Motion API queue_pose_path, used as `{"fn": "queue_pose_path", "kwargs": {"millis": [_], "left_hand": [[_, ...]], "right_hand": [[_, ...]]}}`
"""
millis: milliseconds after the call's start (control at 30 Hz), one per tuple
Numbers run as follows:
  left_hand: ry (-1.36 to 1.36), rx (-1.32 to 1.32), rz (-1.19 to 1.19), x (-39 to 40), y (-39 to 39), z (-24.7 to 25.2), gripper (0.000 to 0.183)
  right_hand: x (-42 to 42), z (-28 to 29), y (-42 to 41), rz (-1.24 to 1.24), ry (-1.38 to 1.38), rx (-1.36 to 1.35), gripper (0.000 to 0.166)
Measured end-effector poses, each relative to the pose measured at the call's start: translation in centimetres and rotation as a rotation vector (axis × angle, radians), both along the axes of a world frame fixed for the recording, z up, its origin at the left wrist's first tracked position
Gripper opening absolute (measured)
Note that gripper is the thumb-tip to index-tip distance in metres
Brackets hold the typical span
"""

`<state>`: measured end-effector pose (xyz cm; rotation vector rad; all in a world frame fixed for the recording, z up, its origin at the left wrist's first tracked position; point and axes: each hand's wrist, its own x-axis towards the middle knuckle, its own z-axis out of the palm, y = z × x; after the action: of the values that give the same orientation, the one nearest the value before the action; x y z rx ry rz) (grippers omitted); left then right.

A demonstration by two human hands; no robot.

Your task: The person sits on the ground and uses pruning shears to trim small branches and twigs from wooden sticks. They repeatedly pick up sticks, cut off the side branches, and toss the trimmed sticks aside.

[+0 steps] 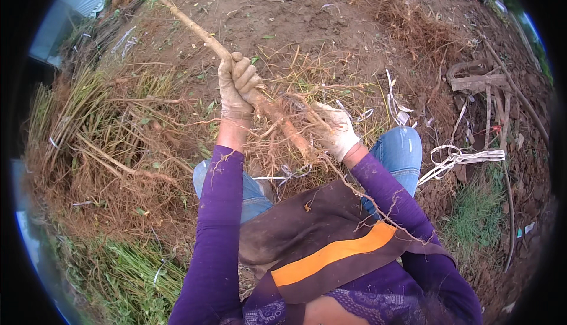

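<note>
My left hand [239,81], in a soiled glove, is closed around the stem of a bare-root sapling [195,28]. The thin stem points up and to the left, while the thick brown root [288,125] slants down to the right over my lap. My right hand [336,130], in a paler glove, grips the tangled side roots [305,108]; its fingertips are partly hidden among them. One long thin root [354,187] trails across my brown apron [301,223] towards my right forearm. Loose stems and root pieces lie on the ground beneath the sapling.
Bundled saplings [66,125] with matted roots are heaped at left, above green leafy stems [133,276]. A root pile [416,28] lies at upper right. White plastic straps [465,159] rest right of my knee, near a worn wooden frame [480,82].
</note>
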<state>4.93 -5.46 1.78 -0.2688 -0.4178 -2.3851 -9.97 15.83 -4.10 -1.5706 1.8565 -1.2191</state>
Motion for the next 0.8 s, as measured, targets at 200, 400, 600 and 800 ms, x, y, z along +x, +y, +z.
{"fn": "queue_pose_path", "kwargs": {"millis": [200, 400, 600, 800], "left_hand": [[-0.226, 0.048, 0.019, 0.0, -0.6, -0.9, 0.023], [-0.583, 0.172, 0.344, -0.2, -0.9, -2.3, 0.022], [-1.005, 0.265, 0.715, -0.7, -0.1, -2.0, 0.021], [-1.049, 0.228, 0.932, -1.6, 1.5, -1.1, 0.027]], "right_hand": [[-1.2, -1.2, 2.5, -0.180, -0.597, 0.261, 0.039], [-0.7, -0.8, 7.3, -0.308, 0.298, 0.360, 0.031], [2.9, 2.9, 10.1, -0.355, 0.324, 0.341, 0.037], [2.3, 4.4, 4.0, -0.343, 0.617, 0.469, 0.048]]}}
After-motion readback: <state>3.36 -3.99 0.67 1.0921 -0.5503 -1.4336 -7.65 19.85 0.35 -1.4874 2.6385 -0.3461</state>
